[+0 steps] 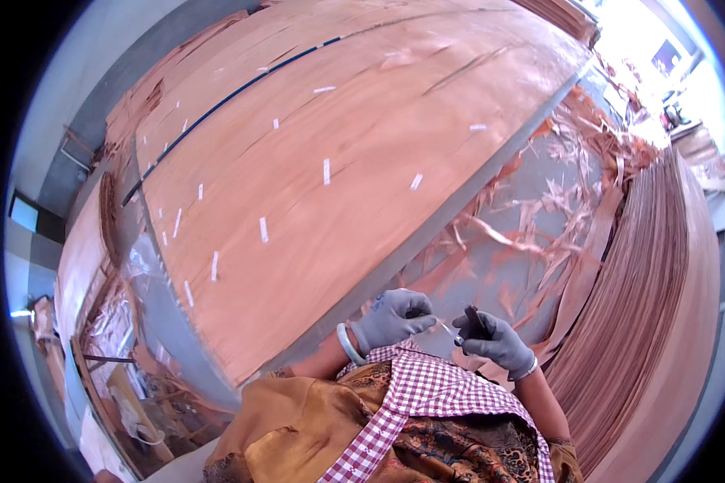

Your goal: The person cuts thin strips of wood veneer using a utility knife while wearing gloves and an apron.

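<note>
Both my hands wear grey gloves and are held in front of my body, near the close edge of a large reddish wood veneer sheet (pixel 298 209). My left hand (pixel 393 319) pinches one end of a thin white strip (pixel 445 326), which spans the small gap toward my right hand. Closed round a dark, narrow tool (pixel 476 323) is my right hand (pixel 499 344); a small shiny piece shows at its fingers, and the tool's exact kind is unclear. Short white tape pieces (pixel 326 171) lie scattered over the veneer.
A long dark blue rod (pixel 242 93) lies across the veneer. To the right stands a tall stack of veneer sheets (pixel 632 298). Torn veneer scraps (pixel 532 225) litter the floor between stack and sheet. More wood and scrap (pixel 121 322) is at the left.
</note>
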Demonstrator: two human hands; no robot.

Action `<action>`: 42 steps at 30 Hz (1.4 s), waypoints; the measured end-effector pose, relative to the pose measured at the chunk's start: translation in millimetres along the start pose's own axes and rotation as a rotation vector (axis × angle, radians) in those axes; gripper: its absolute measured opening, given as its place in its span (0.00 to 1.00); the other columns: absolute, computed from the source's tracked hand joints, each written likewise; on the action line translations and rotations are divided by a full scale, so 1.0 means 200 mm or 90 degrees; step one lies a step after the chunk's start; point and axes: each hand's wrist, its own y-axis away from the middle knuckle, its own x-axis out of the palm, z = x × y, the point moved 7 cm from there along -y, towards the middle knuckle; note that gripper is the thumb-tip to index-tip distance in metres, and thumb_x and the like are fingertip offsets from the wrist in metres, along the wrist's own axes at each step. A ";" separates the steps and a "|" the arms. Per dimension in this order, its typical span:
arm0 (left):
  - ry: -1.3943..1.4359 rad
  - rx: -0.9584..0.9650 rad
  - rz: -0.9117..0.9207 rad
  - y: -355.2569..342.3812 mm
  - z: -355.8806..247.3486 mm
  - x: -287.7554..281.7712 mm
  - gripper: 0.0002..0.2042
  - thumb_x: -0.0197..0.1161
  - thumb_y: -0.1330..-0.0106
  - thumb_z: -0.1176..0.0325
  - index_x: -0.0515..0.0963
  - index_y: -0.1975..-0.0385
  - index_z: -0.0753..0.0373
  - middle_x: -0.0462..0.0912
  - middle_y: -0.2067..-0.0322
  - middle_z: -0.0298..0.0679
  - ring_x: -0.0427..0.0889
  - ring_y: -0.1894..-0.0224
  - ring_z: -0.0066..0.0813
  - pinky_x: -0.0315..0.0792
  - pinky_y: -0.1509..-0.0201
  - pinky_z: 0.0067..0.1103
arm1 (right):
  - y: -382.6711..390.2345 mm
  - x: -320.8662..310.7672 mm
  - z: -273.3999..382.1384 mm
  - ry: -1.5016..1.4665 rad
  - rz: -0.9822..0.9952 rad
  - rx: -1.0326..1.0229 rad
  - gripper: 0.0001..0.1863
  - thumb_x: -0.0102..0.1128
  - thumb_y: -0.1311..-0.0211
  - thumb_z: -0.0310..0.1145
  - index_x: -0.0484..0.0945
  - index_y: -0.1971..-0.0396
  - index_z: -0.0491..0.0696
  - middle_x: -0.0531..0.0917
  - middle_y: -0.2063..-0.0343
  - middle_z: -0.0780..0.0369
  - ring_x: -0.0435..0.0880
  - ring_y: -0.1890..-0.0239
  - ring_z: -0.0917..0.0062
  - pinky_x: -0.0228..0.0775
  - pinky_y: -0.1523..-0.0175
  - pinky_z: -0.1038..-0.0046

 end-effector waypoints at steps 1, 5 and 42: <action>0.030 -0.014 -0.017 -0.07 0.01 -0.02 0.06 0.67 0.44 0.70 0.80 0.72 0.65 0.81 0.75 0.38 0.79 0.71 0.24 0.72 0.67 0.22 | -0.04 -0.05 0.06 0.025 -0.014 -0.011 0.22 0.62 0.44 0.19 0.70 0.48 0.41 0.77 0.62 0.68 0.75 0.60 0.85 0.69 0.53 0.80; 0.008 0.038 -0.074 -0.42 -0.11 -0.12 0.07 0.66 0.44 0.69 0.78 0.74 0.67 0.79 0.78 0.37 0.75 0.76 0.20 0.70 0.72 0.19 | -0.23 -0.32 0.32 0.115 0.004 -0.091 0.23 0.64 0.47 0.17 0.70 0.50 0.43 0.76 0.63 0.68 0.74 0.60 0.86 0.67 0.55 0.81; -0.808 -0.286 -0.700 -1.87 0.31 -1.79 0.19 0.54 0.35 0.60 0.72 0.43 0.53 0.67 0.39 0.42 0.62 0.36 0.46 0.55 0.35 0.40 | -3.16 -1.13 1.69 0.109 0.232 0.062 0.08 0.55 0.36 0.30 0.73 0.59 0.46 0.81 0.75 0.61 0.69 0.86 0.88 0.58 0.82 0.86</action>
